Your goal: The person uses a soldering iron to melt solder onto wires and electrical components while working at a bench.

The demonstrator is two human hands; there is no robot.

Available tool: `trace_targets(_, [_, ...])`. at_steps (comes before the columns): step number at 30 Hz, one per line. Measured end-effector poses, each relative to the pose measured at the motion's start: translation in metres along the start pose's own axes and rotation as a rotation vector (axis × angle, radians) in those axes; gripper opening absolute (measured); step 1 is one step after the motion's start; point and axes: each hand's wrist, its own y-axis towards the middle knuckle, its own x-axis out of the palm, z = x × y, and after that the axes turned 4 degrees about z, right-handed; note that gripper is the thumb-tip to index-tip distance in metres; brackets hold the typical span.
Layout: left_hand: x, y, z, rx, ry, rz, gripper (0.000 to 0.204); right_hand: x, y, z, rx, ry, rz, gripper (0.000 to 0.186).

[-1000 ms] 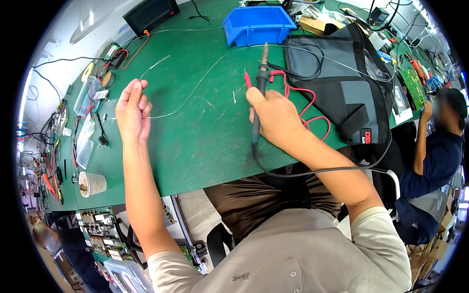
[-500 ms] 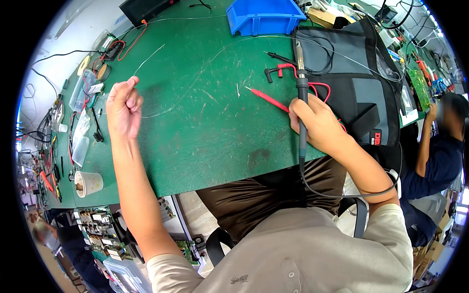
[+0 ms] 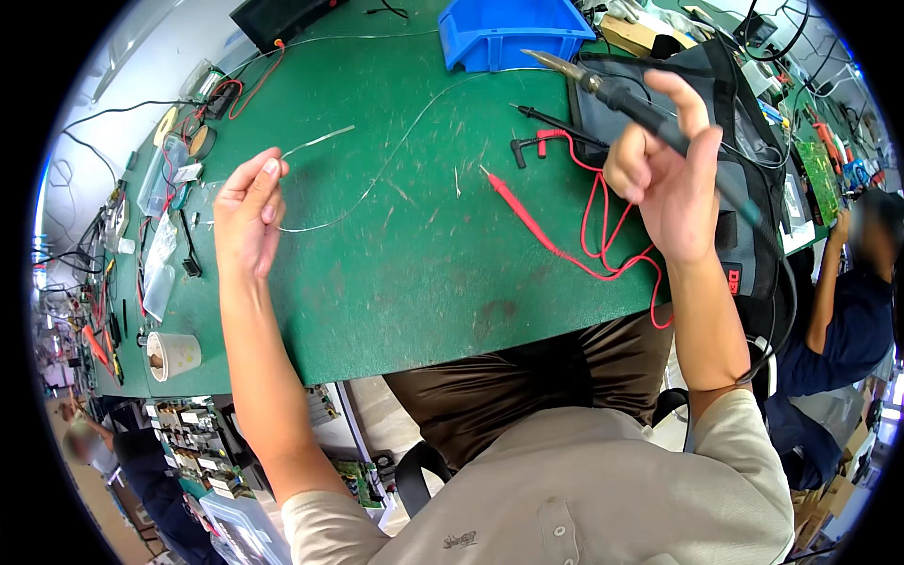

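The soldering iron (image 3: 642,113) has a dark, slim handle and a pointed metal tip, somewhat brownish. It is tilted in the air above the tabletop (image 3: 424,282), tip toward the upper left. The right hand (image 3: 673,193) holds it, index finger raised, though the exact grip is difficult to see. The left hand (image 3: 250,207) pinches a thin silvery wire (image 3: 322,139).

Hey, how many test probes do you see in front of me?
2: a red probe on the green table, left of your right hand, and a black probe farther off, near the blue bin. Others may be hidden.
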Motion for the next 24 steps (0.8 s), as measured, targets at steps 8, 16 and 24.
trace_targets(8, [0.012,0.004,0.004,-0.017,0.094,-0.043,0.023,-0.023,0.04,-0.016,0.358,0.599,-0.115,0.052])
trace_targets(16, [0.026,0.018,0.018,-0.076,0.23,-0.123,0.016,-0.021,0.044,0.006,0.396,0.502,0.003,0.028])
trace_targets(24, [0.051,-0.012,-0.006,-0.146,0.107,-0.276,0.014,-0.007,0.018,0.045,0.483,0.402,0.156,0.018])
